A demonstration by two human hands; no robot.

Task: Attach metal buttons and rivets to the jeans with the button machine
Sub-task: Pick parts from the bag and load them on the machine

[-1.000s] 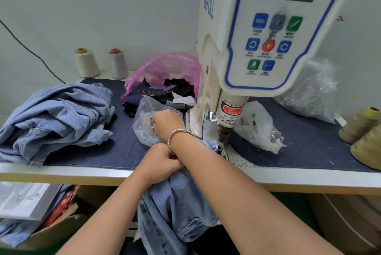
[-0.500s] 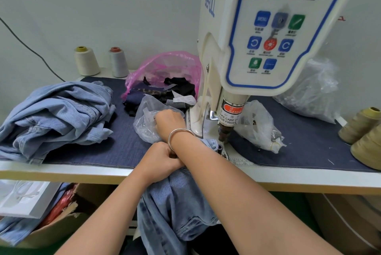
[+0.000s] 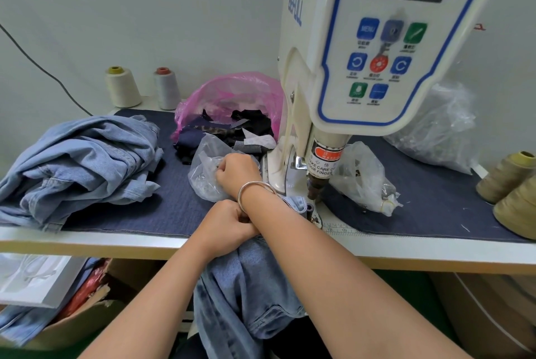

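The light blue jeans (image 3: 249, 286) hang over the table's front edge, with their top laid by the lower die (image 3: 310, 209) of the white button machine (image 3: 377, 48). My left hand (image 3: 229, 223) grips the jeans fabric at the edge. My right arm crosses over it, a metal bangle on the wrist. My right hand (image 3: 237, 171) reaches into a clear plastic bag of metal parts (image 3: 203, 175), fingers curled and pinching a small dark metal piece. The press head (image 3: 319, 184) stands raised to the right of both hands.
A pile of light blue jeans (image 3: 81, 161) lies at the left. A pink bag of dark scraps (image 3: 232, 106) sits behind my hands, and two more clear bags (image 3: 365, 178) lie right of the machine. Thread cones (image 3: 123, 87) stand at the back left and right edge (image 3: 510, 175).
My right hand's fingers have worked slightly further left into the clear bag. My left hand keeps the same grip on the jeans.
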